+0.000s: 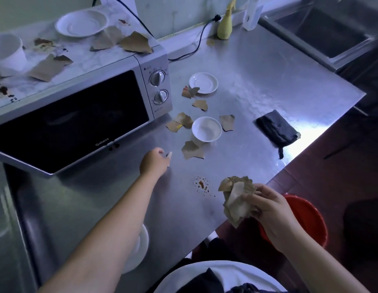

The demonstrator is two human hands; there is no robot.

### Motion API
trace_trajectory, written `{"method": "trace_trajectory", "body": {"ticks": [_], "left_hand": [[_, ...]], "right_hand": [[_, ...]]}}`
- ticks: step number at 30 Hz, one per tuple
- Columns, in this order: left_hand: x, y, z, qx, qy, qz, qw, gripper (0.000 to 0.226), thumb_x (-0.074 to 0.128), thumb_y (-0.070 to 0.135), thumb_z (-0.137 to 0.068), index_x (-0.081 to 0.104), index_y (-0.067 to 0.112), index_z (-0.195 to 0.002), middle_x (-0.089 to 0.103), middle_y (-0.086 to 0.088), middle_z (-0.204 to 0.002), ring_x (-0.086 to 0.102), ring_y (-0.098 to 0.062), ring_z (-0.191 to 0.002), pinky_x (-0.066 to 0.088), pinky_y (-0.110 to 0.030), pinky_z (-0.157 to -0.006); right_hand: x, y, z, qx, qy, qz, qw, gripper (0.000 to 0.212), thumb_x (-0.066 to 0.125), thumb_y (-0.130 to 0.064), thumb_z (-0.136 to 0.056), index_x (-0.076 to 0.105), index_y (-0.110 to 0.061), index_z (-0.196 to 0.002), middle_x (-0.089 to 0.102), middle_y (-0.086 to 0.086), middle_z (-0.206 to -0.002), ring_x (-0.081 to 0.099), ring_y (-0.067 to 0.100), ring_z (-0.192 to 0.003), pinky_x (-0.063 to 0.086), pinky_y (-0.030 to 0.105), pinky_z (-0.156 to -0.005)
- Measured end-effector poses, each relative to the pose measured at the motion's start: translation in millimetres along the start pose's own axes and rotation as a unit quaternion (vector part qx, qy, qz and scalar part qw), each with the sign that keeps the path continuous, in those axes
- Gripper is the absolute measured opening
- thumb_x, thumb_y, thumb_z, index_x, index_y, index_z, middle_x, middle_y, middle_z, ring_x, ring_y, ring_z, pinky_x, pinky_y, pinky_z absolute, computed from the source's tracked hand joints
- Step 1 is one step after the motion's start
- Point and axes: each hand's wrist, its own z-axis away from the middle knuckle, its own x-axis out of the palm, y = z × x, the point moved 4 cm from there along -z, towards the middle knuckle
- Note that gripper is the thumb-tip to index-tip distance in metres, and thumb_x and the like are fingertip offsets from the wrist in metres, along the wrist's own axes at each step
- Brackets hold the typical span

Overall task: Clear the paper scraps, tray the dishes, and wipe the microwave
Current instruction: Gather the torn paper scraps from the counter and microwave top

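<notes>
Scraps of brown paper lie round the small white bowl in the middle of the counter. More sit on top of the microwave at 10 o'clock. At 5 o'clock the right hand has its grip clamped on a bunch of scraps, just by the red bucket. The left hand reaches toward the nearest scrap. Its fingers are curled, and I cannot tell if its grip has anything in it.

The bunch looks full, so a piece could slip out and fall on the floor. A fast grab could bump the bowl. An arm could smear the brown spots at 6 o'clock.

The microwave door says "Galanz". The signs by the knobs are too small to read.
</notes>
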Motion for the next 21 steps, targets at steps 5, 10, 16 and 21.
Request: {"method": "trace_trajectory", "body": {"ticks": [5,10,16,21], "left_hand": [[17,6,-36,0.038,-0.029,-0.158,0.986,0.024,0.056,0.038,-0.097,0.062,0.021,-0.113,0.067,-0.005,-0.118,0.062,-0.032,-0.106,0.053,-0.038,-0.085],[24,11,-42,0.064,-0.029,-0.182,0.981,0.009,0.058,0.031,-0.097,0.062,0.024,-0.092,0.073,-0.007,-0.1,0.065,-0.032,-0.095,0.057,-0.041,-0.078],[9,43,9,0.07,-0.135,0.152,0.977,0.012,0.075,0.006,-0.083,0.072,0.018,-0.081,0.068,-0.004,-0.076,0.06,-0.021,-0.073,0.051,-0.029,-0.069],[-3,79,128,0.129,-0.316,0.297,0.892,0.015,0.08,0.01,-0.078,0.078,0.024,-0.084,0.073,-0.001,-0.076,0.056,-0.004,-0.059,0.045,-0.014,-0.057]], "right_hand": [[-15,10,14,-0.016,0.036,-0.004,0.999,0.02,0.063,0.009,-0.085,0.07,0.002,-0.103,0.072,0.025,-0.096,0.069,0.033,-0.08,0.056,0.038,-0.068],[-30,23,25,-0.022,0.074,-0.022,0.997,0.02,0.065,0.008,-0.083,0.071,-0.002,-0.099,0.074,0.017,-0.088,0.07,0.025,-0.072,0.055,0.031,-0.059],[-29,34,28,-0.019,0.096,-0.051,0.994,0.02,0.064,0.01,-0.084,0.069,0.001,-0.101,0.074,0.016,-0.087,0.07,0.024,-0.07,0.056,0.026,-0.055],[-11,29,20,-0.022,0.078,-0.046,0.996,0.019,0.063,0.013,-0.085,0.068,0.003,-0.1,0.073,0.022,-0.092,0.07,0.028,-0.072,0.057,0.031,-0.058]]}}
